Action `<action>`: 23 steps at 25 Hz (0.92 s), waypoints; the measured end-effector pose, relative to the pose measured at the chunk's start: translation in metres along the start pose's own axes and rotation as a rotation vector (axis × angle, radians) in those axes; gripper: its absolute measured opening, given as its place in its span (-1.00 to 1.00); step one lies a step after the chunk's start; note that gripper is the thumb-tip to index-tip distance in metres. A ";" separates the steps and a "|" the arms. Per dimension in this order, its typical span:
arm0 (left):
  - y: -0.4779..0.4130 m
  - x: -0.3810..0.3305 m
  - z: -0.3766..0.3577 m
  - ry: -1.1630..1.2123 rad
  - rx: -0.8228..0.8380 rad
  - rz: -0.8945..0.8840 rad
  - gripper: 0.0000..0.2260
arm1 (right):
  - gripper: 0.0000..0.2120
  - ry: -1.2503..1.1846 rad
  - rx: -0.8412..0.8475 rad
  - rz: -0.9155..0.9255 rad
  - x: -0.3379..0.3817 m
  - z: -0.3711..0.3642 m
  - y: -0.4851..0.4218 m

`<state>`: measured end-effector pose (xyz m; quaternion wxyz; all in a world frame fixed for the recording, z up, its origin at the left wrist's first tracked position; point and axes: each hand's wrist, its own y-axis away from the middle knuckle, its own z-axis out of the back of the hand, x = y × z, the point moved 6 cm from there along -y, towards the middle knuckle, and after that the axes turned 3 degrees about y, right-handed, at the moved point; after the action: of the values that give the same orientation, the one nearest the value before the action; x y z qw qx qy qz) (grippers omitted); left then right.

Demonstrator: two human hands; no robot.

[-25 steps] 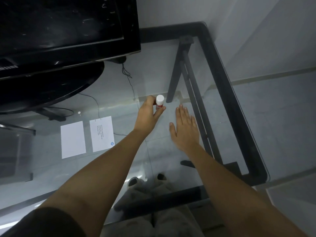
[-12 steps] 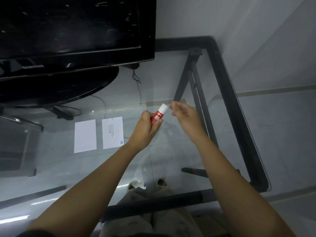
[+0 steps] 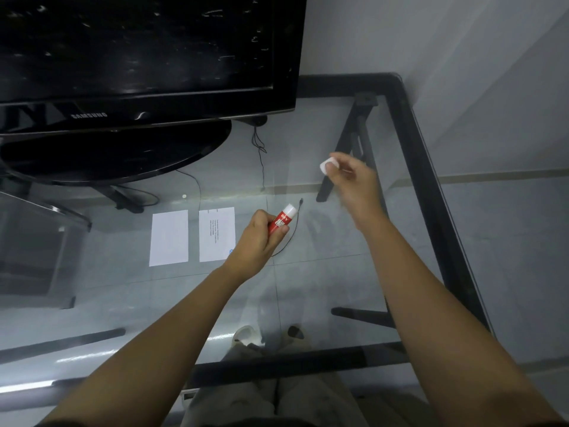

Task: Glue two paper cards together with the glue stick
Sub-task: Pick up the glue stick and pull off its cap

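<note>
My left hand (image 3: 255, 238) grips a red glue stick (image 3: 281, 222), white tip pointing up and to the right, held above the glass table. Up and to the right, my right hand (image 3: 354, 177) pinches the small white cap (image 3: 326, 166), well apart from the stick. Two white paper cards lie side by side on the glass to the left of my left hand: a blank card (image 3: 168, 238) and a printed card (image 3: 216, 234) with small text, its lower right corner hidden by my left hand.
A black TV (image 3: 147, 57) on an oval stand fills the back left of the glass table (image 3: 409, 124). A thin black cable (image 3: 292, 229) runs under the glue stick. The table's black frame edges the right and near sides.
My right hand has pulled the white cap off the glue stick and moved up and to the right with it. My left hand keeps holding the stick.
</note>
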<state>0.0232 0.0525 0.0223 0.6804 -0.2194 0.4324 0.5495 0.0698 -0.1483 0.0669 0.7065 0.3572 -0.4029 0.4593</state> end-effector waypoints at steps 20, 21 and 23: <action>0.019 -0.021 0.065 0.175 -0.284 -0.076 -0.77 | -0.75 0.108 0.134 0.092 0.008 -0.024 0.030; 0.022 -0.028 0.070 0.180 -0.299 -0.104 -0.77 | -0.75 0.056 0.179 0.079 0.019 -0.027 0.044; 0.025 -0.039 0.077 0.182 -0.315 -0.138 -0.77 | -0.75 -0.048 0.260 0.041 0.038 -0.034 0.065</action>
<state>0.0253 0.0979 0.0995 0.6319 -0.4009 0.3847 0.5403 0.0265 -0.0841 0.0954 0.6348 0.4482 -0.3639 0.5135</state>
